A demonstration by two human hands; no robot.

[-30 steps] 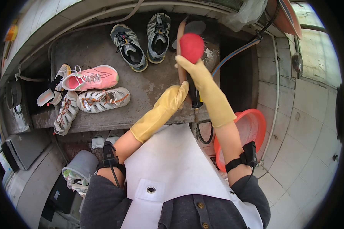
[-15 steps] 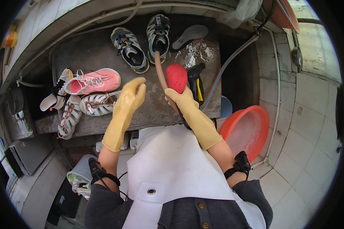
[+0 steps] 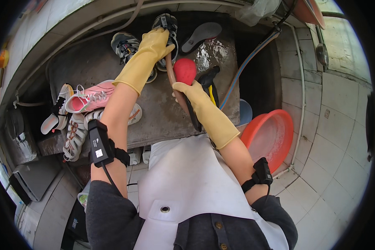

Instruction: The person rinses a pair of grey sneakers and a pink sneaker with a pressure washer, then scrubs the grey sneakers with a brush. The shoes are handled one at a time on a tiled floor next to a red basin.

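Observation:
My left hand (image 3: pixel 156 45), in a yellow rubber glove, reaches over the opening of a grey-and-black sneaker (image 3: pixel 165 21); its fingers bend over the collar and the thumb sits near a tan hose (image 3: pixel 171 71). The hose runs from that opening down past my right hand (image 3: pixel 189 91). This second gloved hand grips an insole with a red end (image 3: pixel 185 71), whose dark part extends below the hand. Partly behind my left arm stands the matching grey sneaker (image 3: pixel 124 45). Beyond the red end lies a grey insole (image 3: pixel 202 36), flat on the wet slab.
A black-and-yellow tool (image 3: pixel 210 84) lies right of my right hand. Pink sneakers (image 3: pixel 89 96) and white strappy shoes (image 3: pixel 76 137) crowd the slab's left side. Beside its right edge are a blue-and-orange hose (image 3: pixel 241 73), a blue container (image 3: pixel 245 112) and a red basin (image 3: pixel 286 141).
My left hand has moved forward from above the slab to the right grey sneaker. My right hand still holds the insole. The whole view has shifted slightly.

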